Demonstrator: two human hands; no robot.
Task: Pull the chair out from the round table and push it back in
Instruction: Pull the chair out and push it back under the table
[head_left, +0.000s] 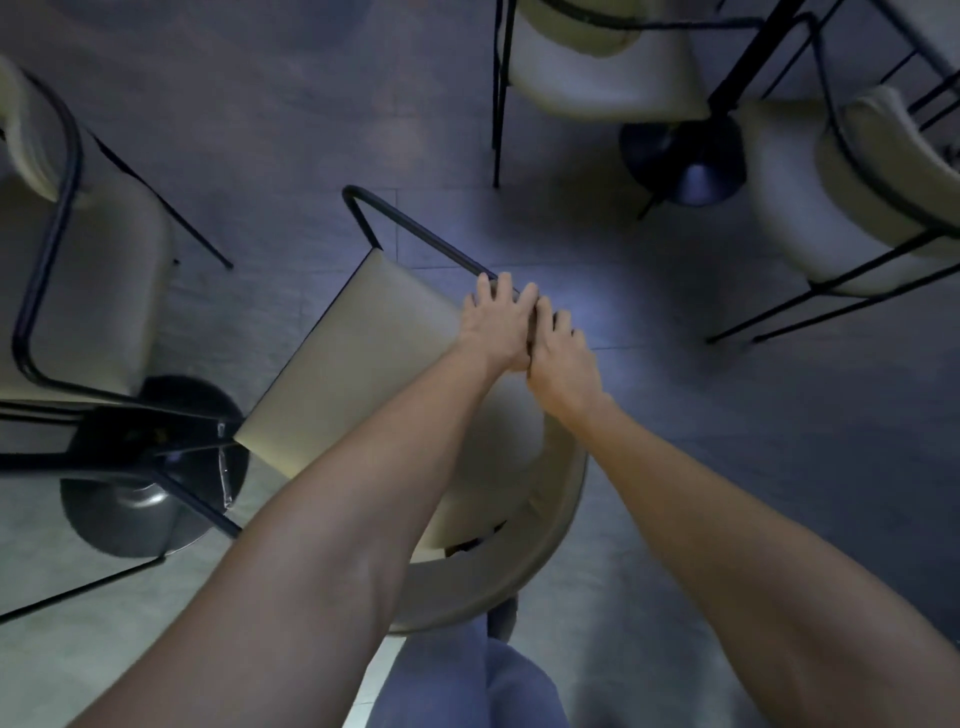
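The chair stands right below me, with a cream padded seat, a curved cream backrest nearest my legs and a thin black metal frame. Its black side rail runs along the seat's right side. My left hand and my right hand sit side by side on that rail, touching each other, with their fingers curled over it. The round table shows mainly as a black pedestal base at the left, close to the seat's front corner; its top is hard to make out.
Another cream chair stands at the far left beside the pedestal. Two more chairs flank a second black pedestal base at the top right. Grey tiled floor lies open to the right. My legs in blue trousers are at the bottom.
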